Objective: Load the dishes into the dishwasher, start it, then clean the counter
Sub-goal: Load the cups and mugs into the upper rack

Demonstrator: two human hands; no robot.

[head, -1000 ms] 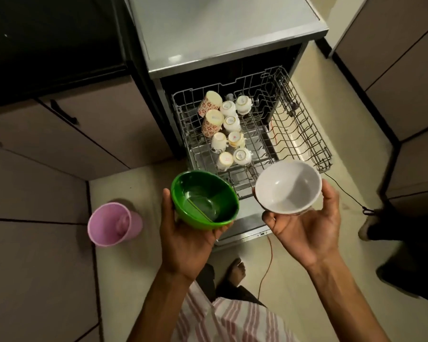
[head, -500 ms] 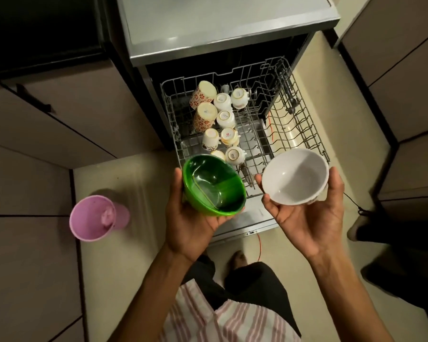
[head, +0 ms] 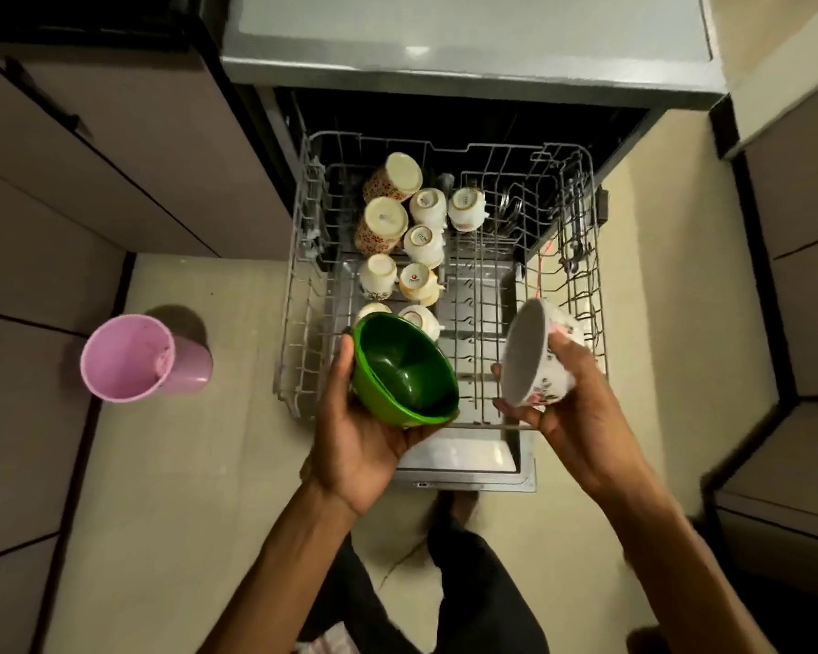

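Loading is under way and judged partly done. The wire rack (head: 582, 257) of the dishwasher (head: 468, 82) is being kept pulled out over the open door, and about ten cups (head: 388, 219) are sitting upturned in its left half; the right half is bare of dishes. A green bowl (head: 404, 370) is being cupped from below and from its left side by the left hand (head: 360, 417), thumb on the rim, the bowl held mouth-up and tilted, above the near left corner of the rack. A white flowered bowl (head: 537, 354) is being gripped by the right hand (head: 572, 398), fingers wrapped round its outside, and is being held on edge over the bare tines at the near right. Neither bowl is seated yet. A pink cup (head: 135, 358) is lying on the floor to the left, well apart from the rack; whether it is meant for washing cannot be told. Left to be done, by judgement: both bowls placed, rack pushed in, door shut, machine started, counter cleaned. The counter is not being shown.
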